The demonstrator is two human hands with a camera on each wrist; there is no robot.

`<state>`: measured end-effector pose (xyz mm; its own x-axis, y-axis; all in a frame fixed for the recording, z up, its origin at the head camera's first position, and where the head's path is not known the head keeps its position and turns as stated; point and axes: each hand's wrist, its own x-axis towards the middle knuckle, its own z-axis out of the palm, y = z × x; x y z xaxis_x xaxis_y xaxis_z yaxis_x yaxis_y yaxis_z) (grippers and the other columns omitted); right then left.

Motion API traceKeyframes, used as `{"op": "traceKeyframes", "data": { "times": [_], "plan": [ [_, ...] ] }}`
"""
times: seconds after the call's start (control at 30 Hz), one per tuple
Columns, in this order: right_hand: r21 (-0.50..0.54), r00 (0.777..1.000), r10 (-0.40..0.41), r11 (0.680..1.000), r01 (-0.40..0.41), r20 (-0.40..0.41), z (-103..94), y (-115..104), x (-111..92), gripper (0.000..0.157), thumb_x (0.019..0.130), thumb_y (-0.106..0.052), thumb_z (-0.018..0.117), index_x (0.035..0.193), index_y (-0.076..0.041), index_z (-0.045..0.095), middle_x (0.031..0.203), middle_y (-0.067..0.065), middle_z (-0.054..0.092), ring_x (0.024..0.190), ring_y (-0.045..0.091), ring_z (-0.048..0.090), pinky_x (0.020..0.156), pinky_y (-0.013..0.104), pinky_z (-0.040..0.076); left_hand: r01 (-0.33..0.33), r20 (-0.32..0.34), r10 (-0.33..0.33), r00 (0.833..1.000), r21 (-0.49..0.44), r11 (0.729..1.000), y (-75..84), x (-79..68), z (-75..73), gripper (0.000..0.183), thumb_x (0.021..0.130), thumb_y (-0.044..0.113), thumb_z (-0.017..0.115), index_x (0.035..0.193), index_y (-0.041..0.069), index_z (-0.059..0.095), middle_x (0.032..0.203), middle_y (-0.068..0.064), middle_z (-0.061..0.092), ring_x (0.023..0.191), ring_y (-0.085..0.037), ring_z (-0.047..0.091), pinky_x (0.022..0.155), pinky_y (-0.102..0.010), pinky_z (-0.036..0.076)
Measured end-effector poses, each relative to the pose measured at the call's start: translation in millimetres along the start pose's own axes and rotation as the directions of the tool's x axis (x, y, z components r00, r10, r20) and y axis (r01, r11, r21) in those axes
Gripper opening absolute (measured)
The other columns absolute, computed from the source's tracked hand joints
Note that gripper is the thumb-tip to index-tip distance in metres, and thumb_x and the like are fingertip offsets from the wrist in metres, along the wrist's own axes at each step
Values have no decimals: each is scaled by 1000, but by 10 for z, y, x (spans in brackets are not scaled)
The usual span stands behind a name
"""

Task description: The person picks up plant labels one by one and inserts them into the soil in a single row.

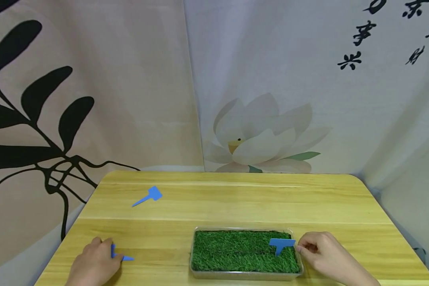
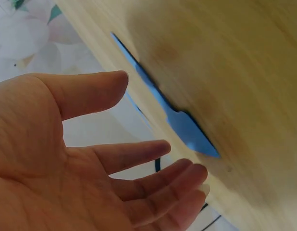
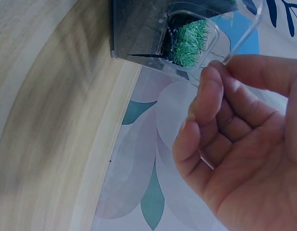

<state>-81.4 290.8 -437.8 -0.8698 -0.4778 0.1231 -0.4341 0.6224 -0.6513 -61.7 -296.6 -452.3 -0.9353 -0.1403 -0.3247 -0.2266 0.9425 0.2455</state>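
Note:
My left hand (image 1: 94,262) is low over the table at the left, beside a blue T-shaped plant label (image 1: 128,258) that it partly hides. In the left wrist view this label (image 2: 187,130) lies on the wood, apart from the extended thumb and loosely bent fingers. At the right, my right hand (image 1: 325,254) pinches the rim of a clear plastic box (image 1: 246,275) between thumb and forefinger. Green artificial grass (image 1: 232,252) fills the box. Another blue plant label (image 1: 280,242) stands upright in the grass near the box's right end, its wide head on top.
A third blue plant label (image 1: 153,194) lies flat toward the back left of the wooden table (image 1: 236,202). Behind the table hangs a printed curtain (image 1: 146,79) with dark leaves, a pale lotus and black characters.

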Motion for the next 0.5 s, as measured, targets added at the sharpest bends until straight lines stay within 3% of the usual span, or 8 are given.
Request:
{"op": "traceKeyframes", "data": {
  "times": [0.2, 0.5],
  "plan": [
    [-6, 1000, -8, 1000, 8, -2, -2, 0, 10, 23, 99, -7, 71, 84, -24, 73, 69, -20, 53, 58, -4, 43, 51, 23, 38, -27, 13, 27, 1000, -25, 999, -99, 31, 1, 45, 91, 24, 81, 112, -13, 65, 92, -14, 56, 83, -32, 59, 66, -50, 54],
    [0, 1000, -3, 1000, 3, 8, -8, 0, -4, 21, 100, -7, 70, 86, -22, 73, 70, -20, 54, 59, -3, 44, 52, 23, 39, -111, -27, 109, 994, -71, 991, -162, 167, -34, 53, 87, 14, 86, 125, -15, 63, 105, -22, 62, 94, -35, 64, 80, -58, 56]
  ]
}}
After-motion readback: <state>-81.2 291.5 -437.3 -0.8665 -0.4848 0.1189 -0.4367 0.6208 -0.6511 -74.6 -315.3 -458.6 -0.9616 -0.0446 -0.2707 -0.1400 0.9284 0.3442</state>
